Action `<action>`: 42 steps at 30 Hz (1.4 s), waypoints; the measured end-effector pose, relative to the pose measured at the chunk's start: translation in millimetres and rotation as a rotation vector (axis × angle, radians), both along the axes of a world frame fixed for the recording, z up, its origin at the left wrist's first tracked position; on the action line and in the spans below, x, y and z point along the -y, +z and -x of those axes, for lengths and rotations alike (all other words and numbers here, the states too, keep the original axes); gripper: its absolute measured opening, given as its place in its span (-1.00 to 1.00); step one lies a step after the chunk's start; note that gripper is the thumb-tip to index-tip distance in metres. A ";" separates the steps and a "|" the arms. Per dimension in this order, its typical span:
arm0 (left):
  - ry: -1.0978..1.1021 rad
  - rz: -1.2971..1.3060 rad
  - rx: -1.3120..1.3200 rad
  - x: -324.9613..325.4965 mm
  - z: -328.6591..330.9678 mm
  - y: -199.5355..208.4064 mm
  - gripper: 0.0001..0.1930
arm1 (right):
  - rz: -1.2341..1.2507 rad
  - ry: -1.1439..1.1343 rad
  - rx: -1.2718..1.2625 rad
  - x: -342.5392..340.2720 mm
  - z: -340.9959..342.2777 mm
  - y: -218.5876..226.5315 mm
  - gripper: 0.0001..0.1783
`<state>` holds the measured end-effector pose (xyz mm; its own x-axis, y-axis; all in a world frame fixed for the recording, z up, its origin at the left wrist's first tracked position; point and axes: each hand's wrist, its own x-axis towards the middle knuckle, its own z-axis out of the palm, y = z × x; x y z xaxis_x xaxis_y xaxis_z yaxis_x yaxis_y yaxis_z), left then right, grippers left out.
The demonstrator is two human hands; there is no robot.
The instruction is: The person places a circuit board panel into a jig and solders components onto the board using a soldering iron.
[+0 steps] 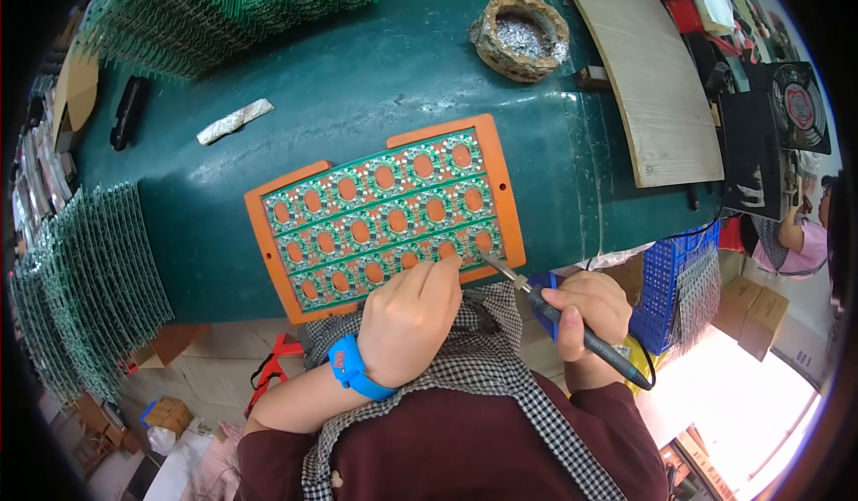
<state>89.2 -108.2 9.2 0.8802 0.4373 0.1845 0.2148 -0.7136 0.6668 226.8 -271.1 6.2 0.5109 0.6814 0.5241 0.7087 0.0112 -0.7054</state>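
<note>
An orange tray (510, 188) lies at the near edge of the table, holding green circuit boards (368, 214) in rows, each with several oval openings. Over the near row is my left hand (409, 318), a blue band round its wrist. Its fingers are pinched together near the tray's near edge; what they hold, if anything, is hidden. My right hand (597, 311) is wrapped round a soldering iron (572, 325). The iron's tip reaches the near right corner of the boards; whether it touches them I cannot tell.
Stacks of green circuit boards (89, 277) stand at left, more (232, 9) at the far left. A crusty round pot (521, 38) with silvery bits sits beyond the tray, near a wooden board (648, 72). A fan (798, 106) stands right; another person (791, 237) is beyond.
</note>
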 end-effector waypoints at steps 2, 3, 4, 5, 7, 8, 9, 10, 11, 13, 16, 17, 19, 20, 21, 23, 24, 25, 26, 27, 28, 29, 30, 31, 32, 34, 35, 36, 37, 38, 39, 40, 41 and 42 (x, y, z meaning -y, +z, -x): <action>0.005 -0.003 -0.022 -0.2 -0.2 0.5 -0.82 | 0.009 0.016 0.010 -1.4 0.2 1.5 -0.87; -0.008 0.004 -0.013 -0.6 -0.3 -1.0 -0.82 | 0.012 0.014 0.007 -1.0 0.4 1.8 -0.87; -0.021 0.012 -0.007 -1.1 -0.9 -2.2 -0.82 | 0.016 0.013 0.002 -0.3 0.4 0.8 -0.88; -0.019 0.012 -0.008 -2.1 -0.8 0.2 -0.82 | 0.016 0.014 0.002 0.3 -0.2 0.2 -0.88; -0.050 -0.012 -0.119 -5.8 -1.8 11.4 -0.82 | 0.022 0.030 -0.027 1.6 -2.4 1.0 -0.88; -0.050 -0.010 -0.119 -7.2 -3.0 13.9 -0.82 | 0.024 0.031 -0.027 2.1 -3.4 1.6 -0.88; -0.018 -0.043 -0.074 -9.1 -4.8 15.5 -0.82 | 0.006 -0.016 -0.026 2.4 -4.4 1.7 -0.87; 0.017 -0.079 -0.030 -11.2 -6.5 15.4 -0.82 | -0.014 -0.062 -0.026 1.6 -5.4 0.6 -0.86; 0.019 -0.080 -0.032 -13.5 -9.0 13.0 -0.82 | -0.015 -0.059 -0.028 -1.7 -6.6 0.6 -0.86; 0.089 -0.072 0.030 -18.1 -14.7 7.2 -0.83 | 0.005 -0.062 -0.076 -12.4 -10.4 3.2 -0.85; 0.105 -0.059 0.009 -21.2 -19.6 4.9 -0.82 | 0.021 -0.022 -0.078 -21.7 -15.2 4.7 -0.85; 0.106 -0.057 0.007 -21.0 -20.1 4.0 -0.82 | 0.029 -0.008 -0.076 -23.3 -16.3 4.6 -0.86; 0.091 -0.018 -0.028 -20.0 -20.2 2.9 -0.82 | 0.028 0.008 -0.069 -26.6 -19.1 3.4 -0.86; 0.090 -0.017 -0.029 -19.8 -20.6 2.8 -0.82 | 0.024 0.023 -0.061 -27.5 -19.9 3.0 -0.87; 0.093 -0.022 -0.044 -19.7 -20.9 3.0 -0.82 | 0.026 0.022 -0.062 -27.7 -19.8 2.8 -0.87; 0.100 -0.029 -0.060 -20.1 -21.3 2.1 -0.82 | 0.035 0.030 -0.056 -28.1 -19.6 1.8 -0.87; 0.083 -0.016 -0.040 -20.5 -21.3 0.8 -0.81 | 0.035 0.031 -0.056 -27.9 -19.6 1.3 -0.87; 0.065 -0.001 -0.019 -21.1 -21.5 0.4 -0.80 | 0.030 0.031 -0.053 -27.3 -19.6 1.4 -0.87; 0.065 0.000 -0.018 -22.1 -21.7 2.0 -0.80 | 0.026 0.030 -0.050 -26.7 -19.8 1.9 -0.87; 0.051 -0.010 -0.041 -23.4 -22.0 5.1 -0.80 | 0.026 0.030 -0.049 -26.2 -20.3 3.2 -0.87; 0.041 -0.024 -0.067 -25.2 -21.6 6.9 -0.79 | 0.025 0.022 -0.069 -26.5 -20.7 2.9 -0.87; 0.044 -0.027 -0.070 -27.3 -21.8 8.1 -0.79 | 0.024 0.015 -0.090 -27.4 -21.4 2.5 -0.87; 0.077 -0.042 -0.046 -29.8 -22.4 9.1 -0.79 | 0.021 0.019 -0.093 -29.1 -22.5 2.3 -0.87; 0.104 -0.052 -0.017 -32.1 -24.6 9.5 -0.80 | 0.023 -0.012 -0.102 -30.5 -24.5 4.4 -0.87; 0.103 -0.051 -0.016 -34.5 -27.5 8.6 -0.80 | 0.025 -0.043 -0.111 -32.2 -26.5 5.9 -0.87; 0.167 -0.011 -0.006 -39.7 -34.0 5.8 -0.81 | 0.035 -0.035 -0.101 -39.8 -30.3 6.3 -0.87; 0.169 -0.012 -0.008 -41.7 -36.9 4.5 -0.81 | 0.044 -0.026 -0.093 -43.9 -32.0 6.0 -0.87; 0.169 -0.023 -0.010 -43.2 -39.9 2.9 -0.81 | 0.044 -0.024 -0.095 -47.4 -33.4 5.7 -0.87; 0.167 -0.033 -0.013 -44.0 -42.0 1.9 -0.82 | 0.043 -0.012 -0.096 -50.6 -34.6 5.9 -0.88; 0.168 -0.033 -0.014 -43.7 -43.0 1.3 -0.82 | 0.043 -0.001 -0.097 -52.8 -35.6 6.2 -0.88; 0.168 -0.030 -0.018 -43.1 -43.5 0.8 -0.82 | 0.044 -0.001 -0.098 -54.2 -36.6 6.6 -0.88; 0.169 -0.028 -0.024 -42.8 -43.7 -0.1 -0.82 | 0.047 0.017 -0.097 -55.1 -37.3 6.1 -0.88; 0.170 -0.027 -0.026 -43.1 -43.9 -0.2 -0.82 | 0.049 0.034 -0.097 -56.0 -37.9 5.6 -0.88; 0.157 -0.017 -0.029 -43.5 -44.0 0.1 -0.82 | 0.051 0.034 -0.098 -56.6 -38.0 5.0 -0.88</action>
